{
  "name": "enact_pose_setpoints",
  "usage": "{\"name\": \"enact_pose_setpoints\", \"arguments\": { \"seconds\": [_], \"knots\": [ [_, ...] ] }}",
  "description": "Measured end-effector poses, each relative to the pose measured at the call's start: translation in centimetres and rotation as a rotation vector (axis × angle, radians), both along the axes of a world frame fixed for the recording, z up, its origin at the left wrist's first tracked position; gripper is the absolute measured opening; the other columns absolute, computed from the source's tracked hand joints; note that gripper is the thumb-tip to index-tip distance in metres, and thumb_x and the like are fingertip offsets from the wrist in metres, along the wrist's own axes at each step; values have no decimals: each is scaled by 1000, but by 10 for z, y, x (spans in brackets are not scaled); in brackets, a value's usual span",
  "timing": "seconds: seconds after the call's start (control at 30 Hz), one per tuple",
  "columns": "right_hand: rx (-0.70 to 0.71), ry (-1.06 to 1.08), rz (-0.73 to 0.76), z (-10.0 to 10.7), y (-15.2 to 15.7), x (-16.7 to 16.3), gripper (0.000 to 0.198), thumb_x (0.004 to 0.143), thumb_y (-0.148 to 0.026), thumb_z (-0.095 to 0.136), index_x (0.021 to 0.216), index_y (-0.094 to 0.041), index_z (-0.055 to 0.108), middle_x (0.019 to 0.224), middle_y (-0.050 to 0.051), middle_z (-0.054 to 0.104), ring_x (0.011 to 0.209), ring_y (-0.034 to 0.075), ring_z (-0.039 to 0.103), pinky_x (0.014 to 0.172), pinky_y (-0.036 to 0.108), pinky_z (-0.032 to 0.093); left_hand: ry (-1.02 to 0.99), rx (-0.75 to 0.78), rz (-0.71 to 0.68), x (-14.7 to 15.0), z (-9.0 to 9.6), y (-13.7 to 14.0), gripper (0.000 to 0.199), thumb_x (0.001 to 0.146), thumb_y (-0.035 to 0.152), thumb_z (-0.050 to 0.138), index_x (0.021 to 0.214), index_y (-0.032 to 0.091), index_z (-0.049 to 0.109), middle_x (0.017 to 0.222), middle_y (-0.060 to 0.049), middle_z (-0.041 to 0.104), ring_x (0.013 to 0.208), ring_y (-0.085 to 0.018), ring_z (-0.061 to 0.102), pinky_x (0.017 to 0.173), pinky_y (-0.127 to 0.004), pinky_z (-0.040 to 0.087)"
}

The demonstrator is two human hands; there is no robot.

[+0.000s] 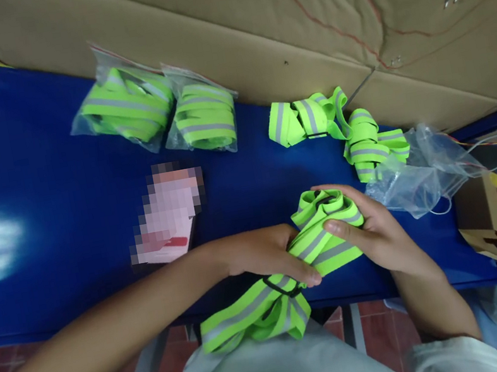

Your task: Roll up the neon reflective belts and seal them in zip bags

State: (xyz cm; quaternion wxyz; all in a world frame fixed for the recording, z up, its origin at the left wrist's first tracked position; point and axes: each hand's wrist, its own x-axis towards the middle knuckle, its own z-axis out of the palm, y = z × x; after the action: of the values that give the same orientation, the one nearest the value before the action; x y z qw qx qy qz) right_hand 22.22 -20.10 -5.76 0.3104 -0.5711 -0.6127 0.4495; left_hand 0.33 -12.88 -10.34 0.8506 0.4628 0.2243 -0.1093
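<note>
A neon-green reflective strap (326,243) with a grey stripe is gathered in folds between my two hands, just above the table's front edge. My left hand (270,256) is closed on its left side, the thumb lying along the strap. On the right, my right hand (372,231) grips the bundle, thumb on top and fingers behind it. A loose length with a black buckle (283,286) hangs below my left hand, over my lap. The fingers of my left hand are mostly hidden behind the strap.
Two clear bags (124,108) (206,116) of green straps lie at the back, with loose strap bundles (308,117) (366,146) to their right. A blurred-out phone-like object (170,216), crumpled clear plastic (420,175) and a cardboard box (491,210) are on the blue table (33,166).
</note>
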Motion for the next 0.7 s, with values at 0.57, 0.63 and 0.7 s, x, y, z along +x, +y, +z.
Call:
{"name": "enact_pose_setpoints", "arguments": {
  "seconds": [0.57, 0.63, 0.7],
  "knots": [
    [-580, 583, -167, -8, 18, 8, 59, 79, -44, 86, 132, -23, 70, 119, 8, 78, 100, 26, 77, 86, 33, 62, -220, 194, -94, -9, 9, 5, 28, 77, 38, 80, 89, 15, 72, 88, -3, 73, 80, -16, 64, 70, -22, 53],
    [-571, 582, -163, -11, 19, 6, 58, 80, -48, 85, 129, -23, 71, 118, 8, 78, 99, 26, 77, 85, 32, 61, -276, 243, -75, -7, 7, 5, 26, 80, 38, 78, 89, 15, 72, 87, -2, 72, 80, -15, 62, 71, -21, 52],
    [-496, 527, -203, -16, 19, 2, 49, 86, -56, 78, 123, -24, 73, 113, 6, 79, 94, 23, 76, 81, 30, 60, -300, 301, -57, -5, 3, 5, 24, 81, 36, 77, 89, 14, 72, 86, -2, 72, 79, -14, 62, 70, -20, 51]
  ]
}}
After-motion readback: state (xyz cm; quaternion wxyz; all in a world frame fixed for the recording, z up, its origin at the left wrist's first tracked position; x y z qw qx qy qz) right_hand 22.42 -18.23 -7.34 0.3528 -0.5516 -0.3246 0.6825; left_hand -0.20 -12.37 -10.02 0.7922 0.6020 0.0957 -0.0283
